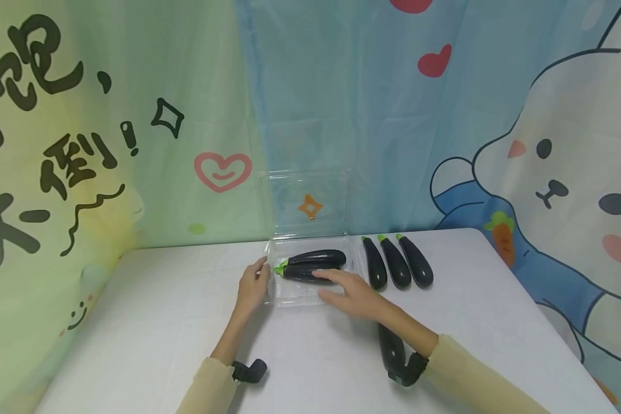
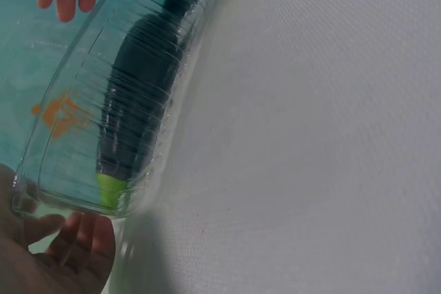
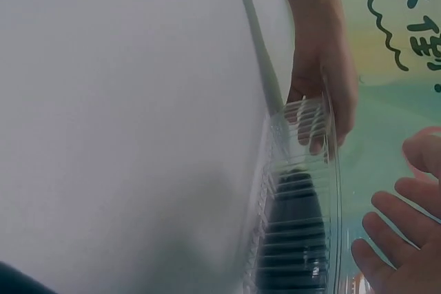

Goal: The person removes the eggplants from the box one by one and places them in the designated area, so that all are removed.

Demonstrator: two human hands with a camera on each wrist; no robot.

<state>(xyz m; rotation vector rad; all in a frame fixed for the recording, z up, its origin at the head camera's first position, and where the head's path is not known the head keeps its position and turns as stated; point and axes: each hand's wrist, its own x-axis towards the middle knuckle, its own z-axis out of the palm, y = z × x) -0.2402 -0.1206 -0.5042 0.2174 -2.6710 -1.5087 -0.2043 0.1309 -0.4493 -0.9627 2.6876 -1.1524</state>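
A clear plastic clamshell box sits on the table with its lid raised at the back. Inside lie two dark eggplants side by side, the rear one and the front one, green stem ends to the left. My left hand holds the box's left end, fingers and thumb at its wall, also visible in the right wrist view. Over the box's right part, my right hand reaches with spread fingers, its fingertips at the front eggplant in the head view. The right wrist view shows that hand's fingers extended.
Three more eggplants lie in a row on the white table right of the box. Another eggplant lies nearer, partly under the right forearm. A printed curtain hangs behind the table.
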